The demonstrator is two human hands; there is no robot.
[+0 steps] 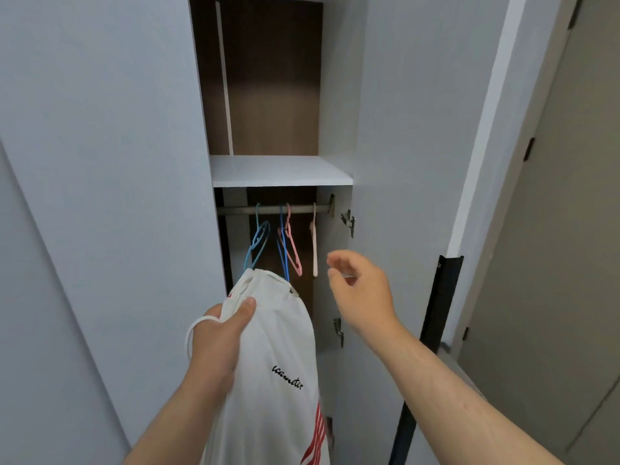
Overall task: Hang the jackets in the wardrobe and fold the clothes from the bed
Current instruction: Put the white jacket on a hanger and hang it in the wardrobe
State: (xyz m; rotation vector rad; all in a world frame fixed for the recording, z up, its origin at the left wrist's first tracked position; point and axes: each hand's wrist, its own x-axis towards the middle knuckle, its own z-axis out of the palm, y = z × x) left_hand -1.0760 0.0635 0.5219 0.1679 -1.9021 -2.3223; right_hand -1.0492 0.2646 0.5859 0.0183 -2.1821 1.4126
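Observation:
A white jacket point(278, 357) with black lettering and red stripes hangs down in front of the open wardrobe. My left hand point(218, 340) grips it near the collar, a white cord looped beside the hand. Inside, a metal rail point(302, 209) carries a light blue hanger point(260, 241), a blue and a pink hanger point(293, 246) close together, and a pale pink hanger point(314, 243) on the right. My right hand point(360, 292) is raised with fingers apart and empty, just right of the pale pink hanger and below the rail.
A white shelf point(281, 171) sits above the rail, with a brown back panel over it. The wardrobe door point(402, 162) stands open on the right with metal hinges point(349, 221). A closed grey panel point(100, 162) is on the left. A black strip point(439, 303) runs down the right.

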